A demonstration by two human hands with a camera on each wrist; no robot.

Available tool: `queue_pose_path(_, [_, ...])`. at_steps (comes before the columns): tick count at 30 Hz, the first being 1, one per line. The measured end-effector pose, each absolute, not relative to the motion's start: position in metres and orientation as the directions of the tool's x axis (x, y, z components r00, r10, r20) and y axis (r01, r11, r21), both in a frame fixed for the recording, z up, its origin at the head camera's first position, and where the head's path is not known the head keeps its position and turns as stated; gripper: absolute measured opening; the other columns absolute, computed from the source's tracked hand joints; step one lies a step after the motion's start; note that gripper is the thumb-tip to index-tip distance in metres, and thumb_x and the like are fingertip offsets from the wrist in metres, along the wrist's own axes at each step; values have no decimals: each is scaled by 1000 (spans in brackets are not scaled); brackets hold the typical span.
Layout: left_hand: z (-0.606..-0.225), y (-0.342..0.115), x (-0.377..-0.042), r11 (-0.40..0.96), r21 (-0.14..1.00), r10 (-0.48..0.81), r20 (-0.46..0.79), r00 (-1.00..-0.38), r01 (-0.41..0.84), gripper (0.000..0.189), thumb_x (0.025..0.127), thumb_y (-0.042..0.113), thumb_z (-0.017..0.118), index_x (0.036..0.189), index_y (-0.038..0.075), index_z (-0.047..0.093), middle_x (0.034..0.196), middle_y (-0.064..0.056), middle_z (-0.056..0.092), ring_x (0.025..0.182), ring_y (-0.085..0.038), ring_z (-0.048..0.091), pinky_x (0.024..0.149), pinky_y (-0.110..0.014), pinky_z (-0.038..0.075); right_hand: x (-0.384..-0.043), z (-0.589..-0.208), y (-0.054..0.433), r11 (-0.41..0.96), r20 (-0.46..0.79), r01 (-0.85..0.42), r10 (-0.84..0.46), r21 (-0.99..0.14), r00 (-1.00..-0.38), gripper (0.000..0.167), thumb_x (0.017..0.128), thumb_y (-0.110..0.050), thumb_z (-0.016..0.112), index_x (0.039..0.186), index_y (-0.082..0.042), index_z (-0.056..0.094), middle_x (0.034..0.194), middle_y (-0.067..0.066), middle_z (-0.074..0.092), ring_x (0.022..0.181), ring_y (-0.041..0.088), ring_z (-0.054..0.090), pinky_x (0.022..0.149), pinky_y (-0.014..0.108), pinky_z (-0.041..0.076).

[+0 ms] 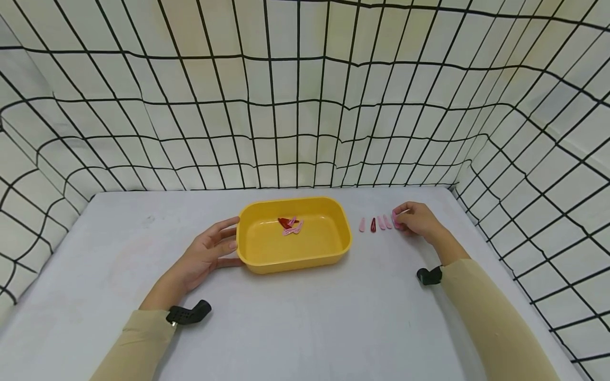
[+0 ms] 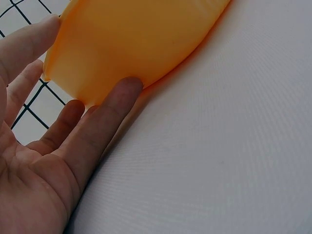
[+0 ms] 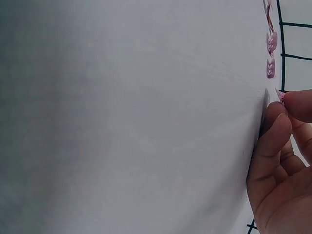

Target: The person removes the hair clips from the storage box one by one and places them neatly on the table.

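Observation:
A yellow plastic tray (image 1: 295, 262) stands on the white table with a few red and pink hair clips (image 1: 293, 227) lying inside. My left hand (image 1: 205, 254) rests against the tray's left end; in the left wrist view its extended fingers (image 2: 109, 114) touch the yellow wall. Right of the tray, pink clips (image 1: 381, 223) and a red hair clip (image 1: 373, 225) lie in a row. At the row's right end my right hand (image 1: 419, 219) pinches a pink hair clip (image 1: 395, 218) between thumb and fingertips, down at the table. Only that clip's tip (image 3: 280, 95) shows in the right wrist view.
Black wire grid panels (image 1: 297, 121) over white sheeting rise behind the table and along both sides. The white tabletop (image 1: 305, 323) stretches in front of the tray. Each wrist wears a black strap device (image 1: 189, 312).

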State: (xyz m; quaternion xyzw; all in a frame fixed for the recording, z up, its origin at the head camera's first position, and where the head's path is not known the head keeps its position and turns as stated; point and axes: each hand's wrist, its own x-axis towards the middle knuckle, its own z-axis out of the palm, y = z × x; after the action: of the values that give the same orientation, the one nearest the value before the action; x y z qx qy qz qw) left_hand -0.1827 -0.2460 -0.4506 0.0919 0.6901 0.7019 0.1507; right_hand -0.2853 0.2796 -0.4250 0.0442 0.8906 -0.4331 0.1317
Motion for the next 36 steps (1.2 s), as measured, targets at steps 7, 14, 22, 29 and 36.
queue_pose_path(7, [-451, -246, -183, -9, 997, 338, -73, -938, -81, 57, 102, 16, 57, 155, 21, 34, 158, -16, 29, 119, -18, 63, 91, -44, 58, -287, -426, 278, 664, -275, 187, -29, -724, -961, 30, 99, -17, 58, 125, -3, 59, 100, 10, 60, 79, 16, 58, 64, 24, 54])
queue_pose_path(14, [-450, -245, -182, -12, 997, 336, -73, -939, -82, 58, 102, 17, 58, 154, 21, 35, 158, -17, 30, 117, -18, 63, 91, -44, 58, -289, -429, 275, 704, -266, 178, -16, -688, -964, 28, 99, -19, 58, 122, -4, 60, 101, 11, 61, 80, 17, 58, 64, 23, 53])
queue_pose_path(22, [-450, -245, -182, -7, 997, 333, -74, -940, -81, 58, 102, 17, 58, 155, 22, 35, 158, -16, 30, 118, -18, 63, 91, -44, 58, -289, -425, 274, 720, -272, 188, -1, -668, -962, 27, 99, -21, 59, 121, -5, 61, 106, 13, 62, 84, 19, 59, 66, 23, 54])
queue_pose_path(29, [-450, -245, -182, -13, 996, 335, -77, -939, -86, 58, 102, 17, 58, 155, 21, 34, 158, -17, 30, 119, -20, 62, 91, -45, 58, -284, -415, 274, 724, -259, 173, -8, -668, -966, 31, 99, -20, 54, 124, -3, 60, 103, 12, 59, 85, 20, 56, 68, 25, 51])
queue_pose_path(36, [-448, -245, -182, -13, 996, 339, -79, -937, -89, 59, 102, 16, 58, 155, 20, 33, 159, -17, 29, 120, -20, 62, 91, -44, 58, -282, -405, 264, 588, -326, 223, -73, -777, -943, 38, 100, -23, 54, 133, -5, 56, 107, 10, 60, 94, 21, 56, 76, 25, 54])
